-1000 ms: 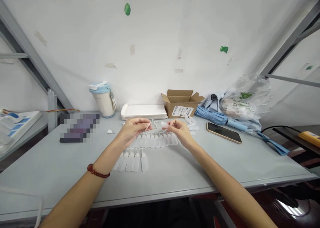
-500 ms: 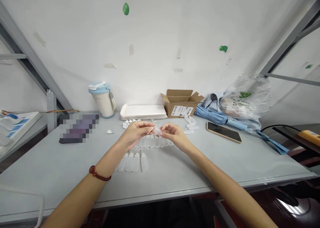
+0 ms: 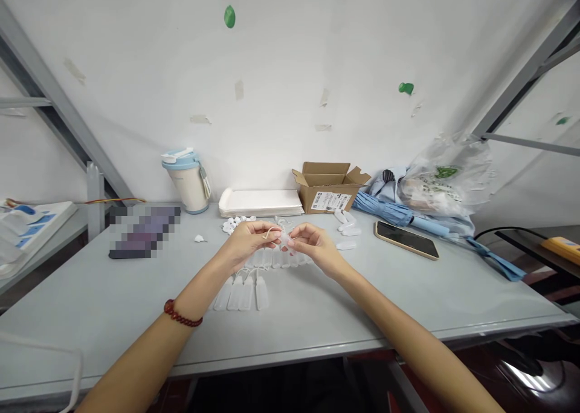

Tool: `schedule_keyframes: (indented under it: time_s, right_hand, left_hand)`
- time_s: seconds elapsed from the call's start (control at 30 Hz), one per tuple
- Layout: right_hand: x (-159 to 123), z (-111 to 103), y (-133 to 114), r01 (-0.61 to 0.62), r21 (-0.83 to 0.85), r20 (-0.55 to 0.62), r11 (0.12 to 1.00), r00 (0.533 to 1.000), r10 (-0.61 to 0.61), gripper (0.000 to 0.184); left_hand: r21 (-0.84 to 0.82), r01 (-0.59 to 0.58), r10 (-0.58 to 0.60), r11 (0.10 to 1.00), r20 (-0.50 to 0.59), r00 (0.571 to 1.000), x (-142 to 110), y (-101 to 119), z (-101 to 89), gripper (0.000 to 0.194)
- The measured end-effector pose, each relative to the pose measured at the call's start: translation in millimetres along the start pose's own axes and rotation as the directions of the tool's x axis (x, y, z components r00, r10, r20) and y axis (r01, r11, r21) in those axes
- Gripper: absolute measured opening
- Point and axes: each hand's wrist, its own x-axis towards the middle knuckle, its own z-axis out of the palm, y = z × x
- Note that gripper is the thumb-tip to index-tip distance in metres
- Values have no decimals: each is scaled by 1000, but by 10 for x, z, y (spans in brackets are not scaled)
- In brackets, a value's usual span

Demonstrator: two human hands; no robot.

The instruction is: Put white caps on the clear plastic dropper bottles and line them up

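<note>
In the middle of the table my left hand (image 3: 249, 242) is closed, thumb and fingers pinching a white cap with a thin cord (image 3: 267, 233) curling off it. Facing it, my right hand (image 3: 315, 245) is closed on a small translucent plastic bottle (image 3: 284, 240). Cap and bottle meet between the fingertips; the fingers partly cover both. Below the hands lie two rows of corded bottles (image 3: 261, 293), the farther row partly hidden. Loose white caps (image 3: 234, 224) are heaped behind my left hand, with a single cap (image 3: 200, 239) off to the left. Several uncorded bottles (image 3: 347, 231) lie right of my right hand.
Along the wall stand a cream tumbler (image 3: 186, 183), a stack of white trays (image 3: 263, 202) and an open cardboard box (image 3: 324, 196). On the right are a phone (image 3: 405, 240), a blue umbrella (image 3: 394, 210) and a plastic bag (image 3: 444, 183). A blurred-out dark object (image 3: 145, 233) lies left.
The cord at my left fingertips now bends in a curve instead of sticking out straight. Both hands have otherwise stayed in nearly the same place, fingertips together.
</note>
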Motion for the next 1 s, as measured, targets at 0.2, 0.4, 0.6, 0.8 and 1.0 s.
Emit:
schedule_keyframes:
  time_s: [0.2,0.4,0.6,0.8,1.0]
  right_hand:
    - [-1,16,-7,4,20,-15,1000,1000,-3,28]
    - [3,12,-6,17,56,-24,998,1000,-16,26]
    - [-1,20,-27,5,29,-32,1000,999,-4,29]
    - [-7,22,28,97,-214,-75,972,991,-116,37]
    - [-30,34,126,294,-501,11,814,943,-334,32]
  left_hand:
    - [88,-28,25,996,41,999,0,-3,14,24]
    - [161,-47,36,986,65,997,-31,16,59,24]
    - [232,-105,81,967,110,991,-56,55,90,23]
    - [222,-114,124,968,-32,992,-49,57,108,23]
    - [316,-104,139,943,-89,986,-40,26,136,27]
